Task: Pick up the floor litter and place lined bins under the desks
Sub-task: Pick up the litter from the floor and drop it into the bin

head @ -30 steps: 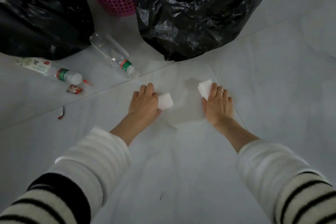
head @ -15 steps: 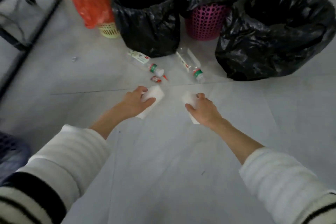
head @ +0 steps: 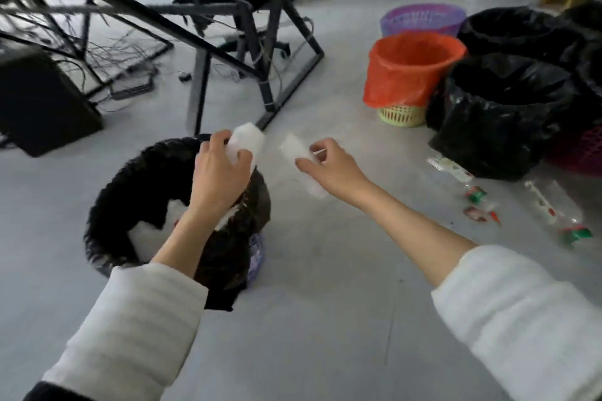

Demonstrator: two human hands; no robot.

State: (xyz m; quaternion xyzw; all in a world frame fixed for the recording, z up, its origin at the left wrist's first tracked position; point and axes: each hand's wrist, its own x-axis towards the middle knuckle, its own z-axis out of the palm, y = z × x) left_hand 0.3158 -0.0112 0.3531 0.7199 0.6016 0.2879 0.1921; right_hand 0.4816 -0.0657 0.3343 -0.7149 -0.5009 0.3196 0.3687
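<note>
Head camera looks down on a grey floor (head: 325, 319) where two bare hands each carry a piece of white litter. Left hand (head: 218, 176) has its fingers curled around a white crumpled piece (head: 248, 139), held above the far rim of a black-lined bin (head: 110, 205) that stands on the floor just in front of the person; white scraps already lie inside that bin. Right hand (head: 332, 169) pinches a second white piece (head: 293, 150) between thumb and fingers, a little to the right of the bin and over bare floor, apart from the left hand's piece.

Further right on the floor lie two clear plastic bottles (head: 553, 205), with small red and green bits of litter (head: 475, 205) between and beside them. Behind these stands a cluster of bins: an orange-lined bin (head: 407, 75) on a yellow basket base, a purple basket (head: 423, 18) behind it, and black-lined bins (head: 501, 114) beside it, with a pink basket showing at the right edge. At upper left are black metal desk legs (head: 202, 75), tangled cables and a dark box (head: 42, 101).
</note>
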